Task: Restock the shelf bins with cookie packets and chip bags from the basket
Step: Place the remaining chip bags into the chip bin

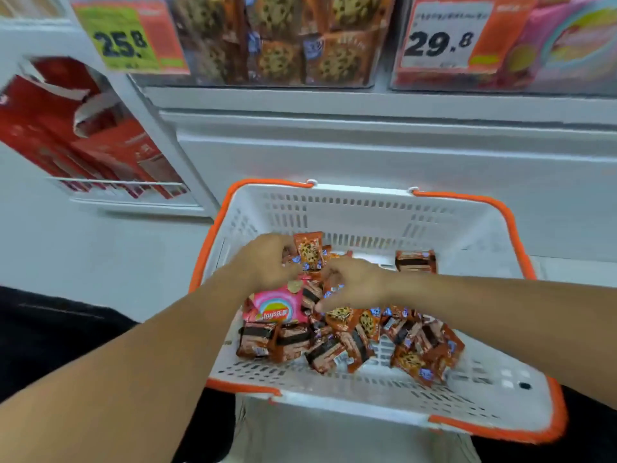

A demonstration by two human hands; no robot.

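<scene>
Both hands reach into the basket (367,208). The left hand (267,262) grips a cookie packet (310,250); the right hand (354,284) sits on the pile (367,339).

1 basket (350,208), white w/ orange rim, centre frame. In it: 1 pink chip bag (277,307) at approx 9 o'clock of the pile; cookie packets (364,332) heaped, too overlapped and blurred for an exact count, well over a dozen; 1 more cookie packet (415,261) lying apart at 1 o'clock. 2 hands: left hand (267,262), right hand (354,285), both in the pile. 2 shelf bins at 12 o'clock: cookie bin (283,45), pink-bag bin (567,45). 2 price tags: 25.8 (123,38), 29.8 (440,41).
</scene>
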